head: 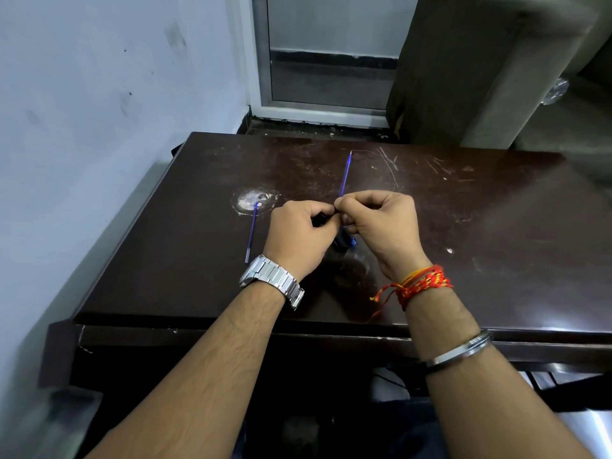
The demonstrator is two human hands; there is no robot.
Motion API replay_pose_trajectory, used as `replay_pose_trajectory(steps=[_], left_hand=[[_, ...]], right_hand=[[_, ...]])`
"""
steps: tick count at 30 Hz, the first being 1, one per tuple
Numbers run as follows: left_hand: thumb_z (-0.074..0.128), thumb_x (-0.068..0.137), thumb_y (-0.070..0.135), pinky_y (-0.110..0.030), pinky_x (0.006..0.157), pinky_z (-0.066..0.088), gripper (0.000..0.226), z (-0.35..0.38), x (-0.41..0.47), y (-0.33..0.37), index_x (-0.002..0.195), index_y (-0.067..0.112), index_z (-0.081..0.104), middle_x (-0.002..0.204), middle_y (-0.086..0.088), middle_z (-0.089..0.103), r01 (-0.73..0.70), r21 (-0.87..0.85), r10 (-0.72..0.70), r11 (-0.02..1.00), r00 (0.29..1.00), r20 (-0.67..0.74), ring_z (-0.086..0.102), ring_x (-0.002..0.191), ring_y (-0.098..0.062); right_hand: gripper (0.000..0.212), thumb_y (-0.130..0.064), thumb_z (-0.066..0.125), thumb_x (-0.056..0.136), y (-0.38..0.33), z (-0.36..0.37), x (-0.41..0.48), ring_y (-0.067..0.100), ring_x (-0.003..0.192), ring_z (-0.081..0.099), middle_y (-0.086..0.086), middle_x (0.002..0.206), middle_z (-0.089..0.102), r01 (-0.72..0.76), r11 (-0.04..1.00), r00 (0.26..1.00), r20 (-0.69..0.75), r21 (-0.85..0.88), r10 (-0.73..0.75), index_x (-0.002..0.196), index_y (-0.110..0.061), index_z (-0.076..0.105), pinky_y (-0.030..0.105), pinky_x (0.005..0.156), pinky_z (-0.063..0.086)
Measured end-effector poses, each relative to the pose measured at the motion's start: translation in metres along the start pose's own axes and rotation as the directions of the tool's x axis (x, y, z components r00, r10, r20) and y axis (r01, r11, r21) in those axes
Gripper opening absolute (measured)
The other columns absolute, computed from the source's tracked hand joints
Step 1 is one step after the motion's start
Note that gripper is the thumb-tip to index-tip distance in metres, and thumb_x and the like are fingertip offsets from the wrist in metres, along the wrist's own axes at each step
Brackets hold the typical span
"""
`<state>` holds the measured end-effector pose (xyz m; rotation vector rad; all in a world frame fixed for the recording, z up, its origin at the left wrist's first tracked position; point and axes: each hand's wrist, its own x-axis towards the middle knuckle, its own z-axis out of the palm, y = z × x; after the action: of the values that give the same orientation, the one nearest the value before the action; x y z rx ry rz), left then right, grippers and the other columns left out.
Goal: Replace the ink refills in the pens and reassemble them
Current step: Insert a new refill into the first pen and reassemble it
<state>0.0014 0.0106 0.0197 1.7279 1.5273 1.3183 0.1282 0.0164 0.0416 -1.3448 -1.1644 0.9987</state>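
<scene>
- Pen barrel (323, 218): dark, short piece pinched between both my hands above the desk (463, 226); most of it is hidden by my fingers.
- Left hand (299, 236) grip: closed around the barrel. Right hand (381, 226) grip: thumb and forefinger narrowed on something small at the barrel's end; I cannot tell what.
- Handling, my estimate: light, stiff plastic, smooth enough to slip; best held round the barrel's middle, twisting only at the joint.
- Blue refill (345, 175): thin straight tube, rising from behind my right fingers toward the far edge; whether it lies on the desk or I hold it, I cannot tell. Likely bendy, so grip it near the end being inserted.
- Second refill (251, 231): blue with a pale lower end, flat on the desk, left of my left hand.
- Blue-and-dark pen part (346, 242): on the desk under my hands.
</scene>
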Motion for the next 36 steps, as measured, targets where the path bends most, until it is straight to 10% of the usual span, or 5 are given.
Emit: replay_pose_trajectory(steps=[8,12,18,36], left_hand=[[0.056,0.076,0.031,-0.019,0.054,0.047,0.027,-0.003,0.002,0.003,0.073,0.012,0.075,0.065,-0.004,0.071,0.093,-0.01,-0.094,0.996,0.995,-0.038,0.061,0.06,-0.012],[0.052,0.082,0.027,-0.022,0.041,0.033,0.033,-0.005,0.004,0.0,0.063,0.004,0.067,0.06,-0.016,0.064,0.172,0.001,-0.171,0.985,0.983,-0.065,0.04,0.039,-0.009],[0.056,0.086,0.019,-0.008,0.037,0.027,0.029,-0.006,0.001,0.003,0.06,0.025,0.066,0.048,0.012,0.06,0.188,0.006,-0.188,0.982,0.981,-0.053,0.045,0.034,-0.001],[0.058,0.085,0.019,-0.01,0.036,0.033,0.019,-0.008,0.0,0.006,0.076,0.022,0.074,0.056,-0.003,0.068,0.208,0.061,-0.206,0.976,0.978,-0.039,0.046,0.034,-0.003]], right_hand=[[0.019,-0.03,0.075,0.071,0.008,-0.021,0.011,0.004,0.05,0.061,-0.006,0.05,0.064,-0.086,0.879,0.963,-0.266,-0.468,-0.047,0.056,-0.019,0.071,0.023,0.056,0.054],[0.024,-0.028,0.079,0.07,0.015,-0.032,0.015,0.03,0.079,0.067,0.013,0.077,0.066,-0.248,0.72,0.956,-0.282,-0.648,0.075,0.081,-0.007,0.073,0.026,0.064,0.046],[0.027,-0.02,0.078,0.073,0.019,-0.029,0.014,0.038,0.094,0.067,0.02,0.101,0.067,-0.247,0.628,0.965,-0.243,-0.738,0.094,0.095,-0.006,0.07,0.035,0.077,0.053],[0.038,-0.018,0.081,0.073,0.02,-0.027,0.014,0.031,0.075,0.054,0.015,0.091,0.055,-0.222,0.615,0.971,-0.228,-0.757,0.071,0.07,-0.013,0.043,0.031,0.067,0.046]])
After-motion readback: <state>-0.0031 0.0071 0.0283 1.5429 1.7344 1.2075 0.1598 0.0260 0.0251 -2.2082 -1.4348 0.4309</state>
